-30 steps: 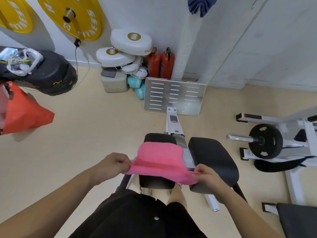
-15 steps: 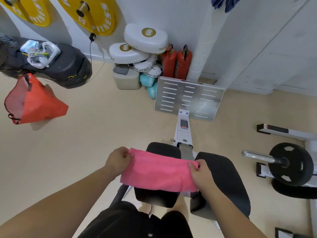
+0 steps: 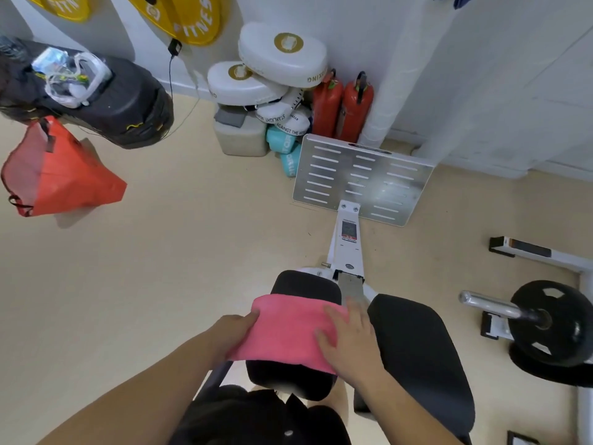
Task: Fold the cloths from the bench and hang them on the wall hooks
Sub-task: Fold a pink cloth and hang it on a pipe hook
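Folding step in hand: pink cloth (image 3: 288,332) is laid on desk pad (image 3: 305,284) at 6 o'clock, its left edge pinched by left hand (image 3: 236,330) and pressed flat by right hand (image 3: 351,343), fingers straight. Next, 1 more fold is probably needed, then lifting for hanging.

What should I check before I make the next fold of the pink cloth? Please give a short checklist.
1. Cloth lies on the left pad: ok.
2. Right hand presses flat on the cloth: ok.
3. Left hand holds the cloth's left edge: ok.
4. Folded edges line up: cannot tell, the hands cover both ends.
5. Free wall hook: cannot tell, no hook shows; only a blue cloth hangs at the top edge.
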